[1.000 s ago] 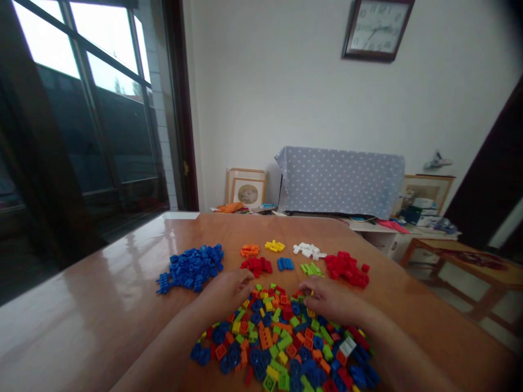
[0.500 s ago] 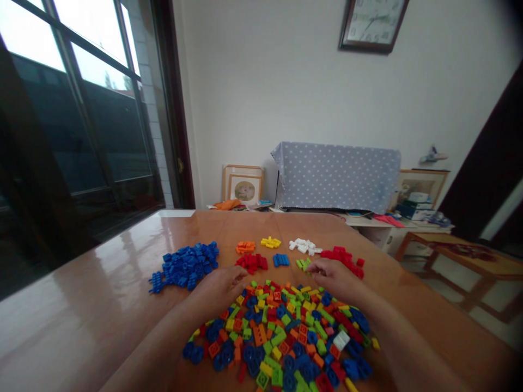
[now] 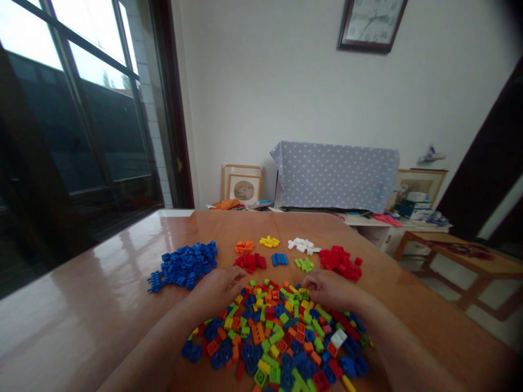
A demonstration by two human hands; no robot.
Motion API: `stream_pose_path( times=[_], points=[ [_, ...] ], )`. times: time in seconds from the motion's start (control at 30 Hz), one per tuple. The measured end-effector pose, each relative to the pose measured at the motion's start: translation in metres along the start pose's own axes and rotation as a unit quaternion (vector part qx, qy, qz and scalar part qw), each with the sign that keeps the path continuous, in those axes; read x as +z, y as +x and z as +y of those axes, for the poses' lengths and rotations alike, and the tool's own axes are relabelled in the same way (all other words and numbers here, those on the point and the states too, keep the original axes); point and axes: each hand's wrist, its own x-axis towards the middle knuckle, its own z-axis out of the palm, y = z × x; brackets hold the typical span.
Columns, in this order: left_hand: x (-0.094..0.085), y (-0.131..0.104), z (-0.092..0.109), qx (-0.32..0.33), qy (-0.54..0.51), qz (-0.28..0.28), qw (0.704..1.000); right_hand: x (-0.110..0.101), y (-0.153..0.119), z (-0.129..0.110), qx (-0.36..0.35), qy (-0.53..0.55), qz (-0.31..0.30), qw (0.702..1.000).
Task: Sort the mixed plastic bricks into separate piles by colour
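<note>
My left hand (image 3: 220,287) hovers at the upper left edge of the mixed pile of toy building bricks (image 3: 281,335), its fingers curled; whatever is in them, if anything, is hidden. Bent over the pile's upper right edge is my right hand (image 3: 332,288), fingers drawn together and fingertips among lime and yellow bricks. I cannot make out what it grips. Just beyond the hands lie small one-colour groups: red bricks (image 3: 250,262), blue bricks (image 3: 280,259) and lime bricks (image 3: 304,265). Another heap of red bricks (image 3: 340,262) sits behind my right hand.
A larger heap of blue bricks (image 3: 188,264) lies left of my left hand. Farther back are orange bricks (image 3: 244,246), yellow bricks (image 3: 269,241) and white bricks (image 3: 303,245). All rest on a glossy brown table (image 3: 118,283). A wooden stool (image 3: 461,256) stands at the right.
My right hand has moved down and slightly left, from beside the lime group to the mixed pile's upper edge. The lime group is now fully visible. My left hand has barely moved.
</note>
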Motion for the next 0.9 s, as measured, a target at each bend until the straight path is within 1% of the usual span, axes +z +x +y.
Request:
stream_pose_path(
  times=[0.07,0.13,0.33,0.57,0.67,0.8,0.9],
  points=[
    [0.000,0.000,0.000,0.004,0.000,0.001,1.000,0.001,0.001,0.003,-0.014,-0.015,0.005,1.000],
    [0.000,0.000,0.000,0.007,0.005,0.005,1.000,0.003,0.001,0.006,-0.016,-0.007,0.008,1.000],
    [-0.002,0.000,0.003,0.010,0.009,0.008,1.000,0.007,0.005,0.012,-0.014,0.057,-0.005,0.998],
    [-0.002,0.000,0.002,0.004,0.008,0.004,1.000,0.002,0.005,0.022,0.014,0.147,0.022,0.989],
    [-0.002,0.000,0.002,0.002,0.008,0.000,1.000,-0.002,0.000,0.025,0.024,0.126,0.016,0.992],
    [-0.001,0.000,0.003,0.001,0.013,0.003,1.000,-0.001,-0.001,0.024,0.023,0.045,-0.002,0.999],
    [0.000,0.000,0.001,0.011,0.018,0.005,1.000,0.001,0.001,0.021,0.039,-0.007,0.006,0.999]
  ],
)
